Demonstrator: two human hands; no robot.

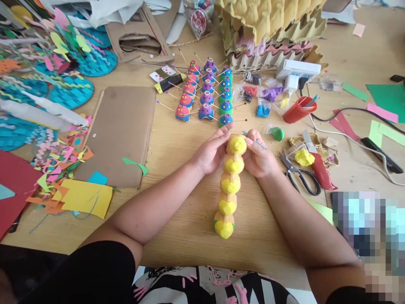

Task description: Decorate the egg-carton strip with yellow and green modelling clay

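Observation:
An egg carton strip [228, 198] runs away from me over the table, its several bumps capped with yellow clay. Small green patches show on the sides of its nearest bump. At the far end, my left hand [213, 152] is closed against the strip's left side. My right hand [261, 157] pinches the far bump from the right, thumb and fingers on its edge. A thin blue stick [261, 145] pokes out between the right fingers; most of it is hidden. Beyond my hands stand finished-looking egg carton caterpillars in red [186, 95], purple [206, 95] and blue-green [225, 95].
Scissors [302, 175], yellow clay [304, 157] and a red cutter [322, 171] lie to the right, near an orange cup [299, 109] and a white power strip [298, 69]. Cardboard [117, 135] and paper scraps [60, 169] cover the left. Egg trays [272, 25] are stacked behind.

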